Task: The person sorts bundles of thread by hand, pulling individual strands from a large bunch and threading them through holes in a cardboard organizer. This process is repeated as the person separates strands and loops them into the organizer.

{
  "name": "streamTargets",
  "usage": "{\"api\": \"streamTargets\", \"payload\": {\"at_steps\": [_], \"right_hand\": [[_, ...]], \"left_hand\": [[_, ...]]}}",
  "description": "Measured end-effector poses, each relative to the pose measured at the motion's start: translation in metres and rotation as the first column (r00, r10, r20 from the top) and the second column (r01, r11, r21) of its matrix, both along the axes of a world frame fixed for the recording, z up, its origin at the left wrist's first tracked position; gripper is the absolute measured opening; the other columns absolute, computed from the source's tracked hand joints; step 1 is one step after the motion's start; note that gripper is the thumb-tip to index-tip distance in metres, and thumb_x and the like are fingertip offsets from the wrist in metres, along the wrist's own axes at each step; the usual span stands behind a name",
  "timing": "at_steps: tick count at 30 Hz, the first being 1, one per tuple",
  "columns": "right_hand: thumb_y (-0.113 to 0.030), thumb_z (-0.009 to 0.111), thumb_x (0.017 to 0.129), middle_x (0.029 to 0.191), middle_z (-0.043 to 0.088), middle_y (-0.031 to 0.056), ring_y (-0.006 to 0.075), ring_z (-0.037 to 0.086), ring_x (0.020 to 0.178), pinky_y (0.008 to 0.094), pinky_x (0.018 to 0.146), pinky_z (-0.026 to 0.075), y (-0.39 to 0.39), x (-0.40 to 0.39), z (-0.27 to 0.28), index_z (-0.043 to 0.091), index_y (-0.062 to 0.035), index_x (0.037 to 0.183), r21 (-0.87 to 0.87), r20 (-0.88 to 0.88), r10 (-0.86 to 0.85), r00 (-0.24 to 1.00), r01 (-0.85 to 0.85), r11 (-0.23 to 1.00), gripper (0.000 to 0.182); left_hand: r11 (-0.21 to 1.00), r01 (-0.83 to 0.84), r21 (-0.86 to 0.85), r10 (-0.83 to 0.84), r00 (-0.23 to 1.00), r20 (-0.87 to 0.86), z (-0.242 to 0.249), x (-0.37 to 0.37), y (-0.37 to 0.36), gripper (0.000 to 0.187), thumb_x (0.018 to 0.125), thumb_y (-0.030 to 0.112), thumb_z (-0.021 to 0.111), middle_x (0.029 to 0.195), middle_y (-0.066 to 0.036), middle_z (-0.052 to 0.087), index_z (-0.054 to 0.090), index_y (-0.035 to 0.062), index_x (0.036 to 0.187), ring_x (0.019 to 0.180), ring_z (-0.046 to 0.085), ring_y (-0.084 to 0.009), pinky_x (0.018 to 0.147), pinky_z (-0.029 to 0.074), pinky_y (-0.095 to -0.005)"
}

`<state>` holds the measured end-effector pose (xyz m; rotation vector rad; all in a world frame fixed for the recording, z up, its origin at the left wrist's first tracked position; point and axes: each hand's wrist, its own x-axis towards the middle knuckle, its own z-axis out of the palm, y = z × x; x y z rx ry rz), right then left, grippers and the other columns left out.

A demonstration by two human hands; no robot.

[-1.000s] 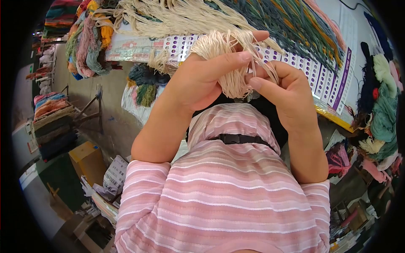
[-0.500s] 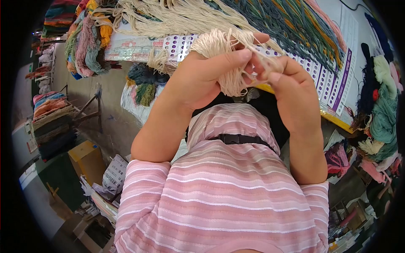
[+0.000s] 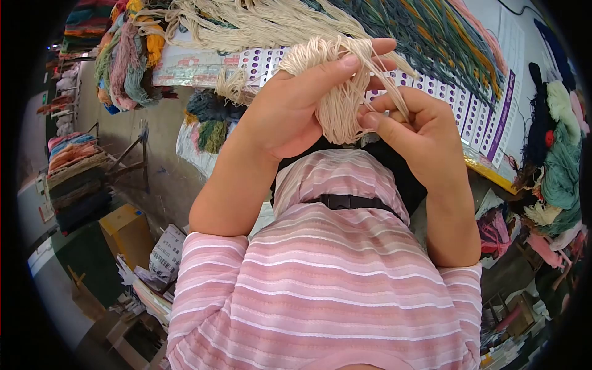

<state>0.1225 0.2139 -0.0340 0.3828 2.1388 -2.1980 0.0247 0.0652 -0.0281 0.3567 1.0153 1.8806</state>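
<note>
A bundle of cream yarn is draped over the fingers of my left hand, which grips it with thumb and fingers above my chest. My right hand is close beside it on the right, and its thumb and fingers pinch a few strands drawn from that bundle. Both hands hover in front of a table edge. On the table lies a white chart with rows of purple dots, with long cream yarn skeins and dark green yarn skeins spread over it.
Mixed coloured yarn hanks lie at the table's left end, and green and teal ones hang below it. More yarn is piled at the right. Stacked fabric, a yellow box and papers sit on the floor at left.
My right hand rose to the bundle, then came back down and right with a few strands pinched. My left hand lifted slightly with the yarn.
</note>
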Motion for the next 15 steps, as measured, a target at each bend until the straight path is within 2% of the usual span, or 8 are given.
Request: {"api": "streamTargets", "payload": {"at_steps": [3,6,9,11,15], "right_hand": [[-0.007,0.066,0.079,0.057,0.043,-0.0072,0.0019,0.036,0.054,0.0202,0.049,0.028,-0.0003,0.0017,-0.0004,0.065,0.002,0.082,-0.089,-0.014,-0.023,1.0,0.022,0.996,0.01],[-0.007,0.065,0.08,0.062,0.051,-0.0045,0.0025,0.042,0.059,0.0192,0.052,0.033,-0.001,0.0028,0.0013,0.065,0.0031,0.083,-0.212,-0.024,-0.03,0.999,0.024,0.977,0.01],[-0.006,0.062,0.082,0.069,0.057,-0.0022,0.0034,0.047,0.066,0.0189,0.06,0.037,0.0042,0.0045,-0.0012,0.065,0.0034,0.083,-0.252,-0.056,0.002,0.998,-0.016,0.967,0.01],[-0.005,0.06,0.083,0.074,0.06,-0.0012,0.0039,0.049,0.07,0.0192,0.064,0.039,0.003,0.0032,-0.0018,0.065,0.003,0.084,-0.289,-0.128,-0.016,0.992,-0.022,0.957,0.01],[-0.004,0.057,0.085,0.077,0.06,-0.0006,0.0042,0.05,0.074,0.0195,0.067,0.039,0.0044,0.0052,0.0024,0.064,0.0019,0.087,-0.37,-0.062,-0.024,0.998,-0.001,0.929,0.01]], "left_hand": [[1.0,-0.006,-0.009,0.006,1.0,-0.018,0.0001,-0.0006,-0.0009,0.05,0.096,0.024,0.037,0.124,-0.017,0.051,0.029,-0.0052,0.136,0.11,0.054,-0.0227,0.09,0.046,-0.0327],[1.0,0.021,-0.01,-0.021,0.999,-0.029,-0.0013,-0.0039,-0.0034,0.052,0.097,0.026,0.038,0.109,-0.013,0.058,0.029,-0.0066,0.136,0.097,0.058,-0.0183,0.083,0.048,-0.0304],[0.998,0.055,0.039,-0.054,0.998,-0.042,-0.0037,-0.0074,-0.0056,0.053,0.096,0.026,0.039,0.096,-0.008,0.06,0.029,-0.0075,0.136,0.087,0.058,-0.015,0.077,0.048,-0.029],[0.996,0.065,0.064,-0.064,0.998,-0.018,-0.0057,-0.0086,-0.0058,0.053,0.096,0.025,0.04,0.092,-0.007,0.06,0.029,-0.008,0.136,0.083,0.058,-0.0142,0.075,0.048,-0.0284],[0.995,0.051,0.083,-0.05,0.999,-0.01,-0.0034,-0.0079,-0.0051,0.052,0.096,0.023,0.041,0.095,-0.008,0.06,0.029,-0.0074,0.136,0.084,0.059,-0.0145,0.075,0.049,-0.0285]]}}
